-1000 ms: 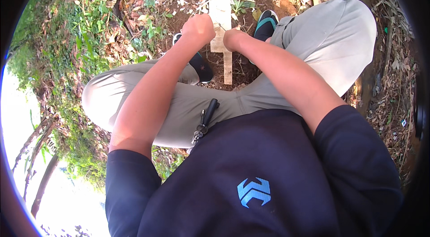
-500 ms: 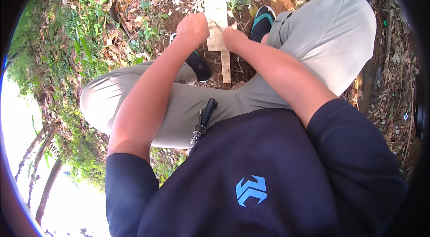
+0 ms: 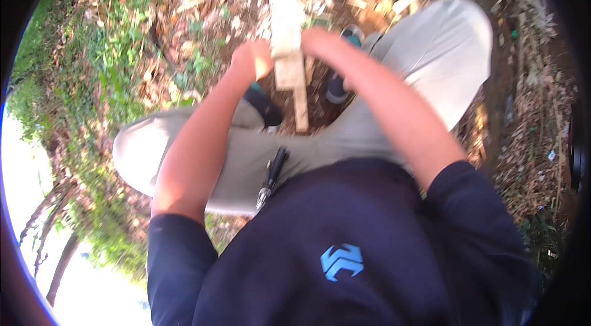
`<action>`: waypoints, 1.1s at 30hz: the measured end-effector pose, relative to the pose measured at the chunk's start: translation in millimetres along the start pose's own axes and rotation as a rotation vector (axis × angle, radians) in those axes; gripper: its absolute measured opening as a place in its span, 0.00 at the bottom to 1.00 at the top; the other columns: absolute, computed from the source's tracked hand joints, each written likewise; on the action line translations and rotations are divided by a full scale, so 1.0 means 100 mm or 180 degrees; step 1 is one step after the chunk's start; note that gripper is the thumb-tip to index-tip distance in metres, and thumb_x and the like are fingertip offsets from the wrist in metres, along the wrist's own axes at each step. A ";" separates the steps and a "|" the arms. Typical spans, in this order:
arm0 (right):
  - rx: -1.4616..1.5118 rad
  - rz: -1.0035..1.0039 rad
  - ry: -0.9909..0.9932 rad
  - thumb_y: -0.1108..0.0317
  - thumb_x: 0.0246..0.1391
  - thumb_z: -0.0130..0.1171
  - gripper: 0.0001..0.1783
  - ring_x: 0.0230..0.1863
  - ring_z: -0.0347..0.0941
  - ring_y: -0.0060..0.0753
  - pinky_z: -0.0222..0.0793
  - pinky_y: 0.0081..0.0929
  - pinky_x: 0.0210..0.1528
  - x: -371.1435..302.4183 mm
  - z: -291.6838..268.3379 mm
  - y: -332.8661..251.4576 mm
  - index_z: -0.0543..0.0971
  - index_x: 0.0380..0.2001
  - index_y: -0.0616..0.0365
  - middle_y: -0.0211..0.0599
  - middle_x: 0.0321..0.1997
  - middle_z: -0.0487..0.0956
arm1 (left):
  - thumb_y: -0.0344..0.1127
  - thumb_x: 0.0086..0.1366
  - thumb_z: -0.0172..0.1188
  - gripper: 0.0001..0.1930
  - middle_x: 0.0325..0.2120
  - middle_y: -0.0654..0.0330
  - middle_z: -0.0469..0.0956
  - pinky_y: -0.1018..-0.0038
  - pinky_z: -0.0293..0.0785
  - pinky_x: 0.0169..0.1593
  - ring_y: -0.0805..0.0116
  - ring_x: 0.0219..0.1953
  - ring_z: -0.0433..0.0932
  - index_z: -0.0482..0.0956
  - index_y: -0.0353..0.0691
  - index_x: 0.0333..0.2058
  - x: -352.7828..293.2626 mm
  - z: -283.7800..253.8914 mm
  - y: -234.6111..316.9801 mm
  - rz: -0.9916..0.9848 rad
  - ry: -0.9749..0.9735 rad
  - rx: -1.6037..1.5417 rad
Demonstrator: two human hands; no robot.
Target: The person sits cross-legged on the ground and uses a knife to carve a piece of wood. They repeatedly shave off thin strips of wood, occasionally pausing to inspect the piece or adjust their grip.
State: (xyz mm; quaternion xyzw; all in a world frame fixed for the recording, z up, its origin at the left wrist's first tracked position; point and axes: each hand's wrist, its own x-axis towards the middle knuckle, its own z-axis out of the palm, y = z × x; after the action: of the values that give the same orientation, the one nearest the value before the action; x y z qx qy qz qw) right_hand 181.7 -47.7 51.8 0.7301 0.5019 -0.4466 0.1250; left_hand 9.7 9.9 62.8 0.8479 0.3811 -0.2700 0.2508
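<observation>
A long pale wooden board runs away from me between my feet, its near end stepped. A narrow wooden strip sticks out from under that end toward me. My left hand is closed beside the board's left edge. On the right edge, a bit farther up, my right hand is also closed. Both are blurred by motion, and whatever they grip is hidden. A faint line crosses the board between them.
My bent legs in grey trousers flank the board, a dark shoe on the left. Wood pieces lie at the far right. Leaf litter and green plants cover the ground at left. A black-handled item with keys rests on my lap.
My right hand has moved farther up along the board, while my left stays near the same stretch of it. The whole view has shifted slightly, and the board appears lower and more to the left.
</observation>
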 end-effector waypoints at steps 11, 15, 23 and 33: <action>-0.0493 0.0127 -0.0373 0.71 0.48 0.53 0.17 0.47 0.80 0.46 0.75 0.40 0.45 0.40 0.42 0.33 0.82 0.42 0.63 0.49 0.50 0.80 | 0.40 0.53 0.61 0.15 0.38 0.51 0.83 0.64 0.79 0.43 0.55 0.43 0.82 0.84 0.39 0.36 0.03 0.09 0.00 -0.0109 -0.0025 0.0005; -0.0407 0.0035 -0.0664 0.72 0.47 0.53 0.18 0.47 0.79 0.49 0.74 0.42 0.43 0.48 0.48 0.37 0.82 0.43 0.64 0.52 0.48 0.80 | 0.40 0.53 0.60 0.15 0.38 0.52 0.83 0.63 0.79 0.44 0.55 0.43 0.82 0.84 0.39 0.36 -0.02 0.12 -0.05 -0.0098 -0.0018 0.0003; -0.0686 0.0361 -0.0005 0.72 0.45 0.59 0.16 0.45 0.81 0.48 0.75 0.55 0.39 0.42 0.51 0.50 0.84 0.41 0.57 0.44 0.45 0.83 | 0.39 0.54 0.58 0.17 0.42 0.52 0.82 0.62 0.79 0.45 0.55 0.46 0.81 0.83 0.40 0.41 -0.06 0.10 -0.06 -0.0009 -0.0080 0.0071; 0.1367 -0.0621 0.1226 0.55 0.62 0.50 0.16 0.25 0.75 0.30 0.71 0.32 0.27 -0.44 -0.48 0.32 0.74 0.41 0.58 0.33 0.30 0.78 | 0.45 0.56 0.60 0.19 0.41 0.52 0.82 0.61 0.78 0.46 0.54 0.45 0.81 0.83 0.39 0.41 0.16 0.26 -0.08 0.0238 -0.0007 0.0154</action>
State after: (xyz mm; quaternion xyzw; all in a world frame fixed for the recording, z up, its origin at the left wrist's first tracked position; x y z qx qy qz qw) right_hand 230.1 -59.8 104.4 0.7594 0.4782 -0.4057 -0.1732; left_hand 5.7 6.1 31.3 0.8670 0.3423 -0.2706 0.2405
